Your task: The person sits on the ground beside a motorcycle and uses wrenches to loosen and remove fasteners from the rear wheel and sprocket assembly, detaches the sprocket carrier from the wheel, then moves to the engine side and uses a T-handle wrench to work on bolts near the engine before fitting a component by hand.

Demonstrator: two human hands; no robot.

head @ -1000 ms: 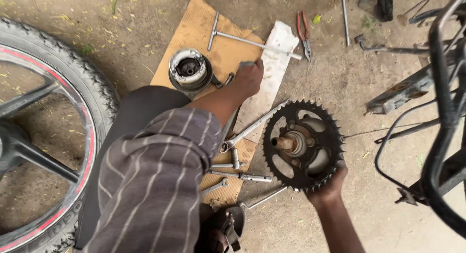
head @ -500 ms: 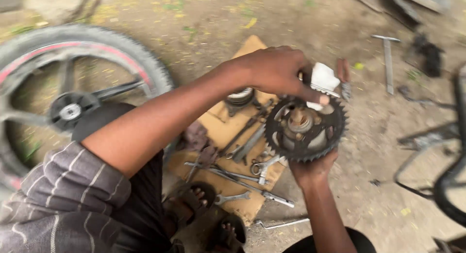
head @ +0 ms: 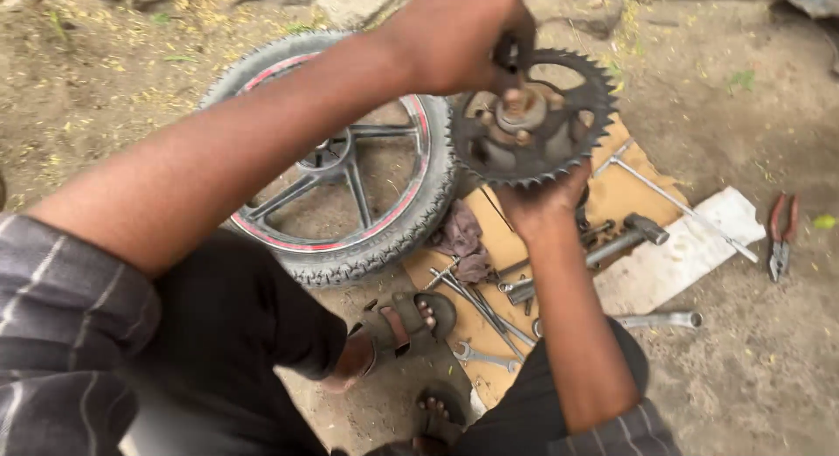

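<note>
Gripping the toothed sprocket [head: 531,119] from below with my right hand [head: 544,198], upper centre of frame. My left hand [head: 459,36] is clamped on its hub from above. Wheel [head: 350,185] lies left; wrenches [head: 485,320] on cardboard [head: 625,194] below.

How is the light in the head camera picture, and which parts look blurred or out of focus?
Head view: soft, even daylight, no hard shadows or glare. The left hand and its forearm, close to the lens, look smeared. The sprocket, held from below by the right hand, is fairly sharp, as are the wheel and pliers on the ground.
</note>
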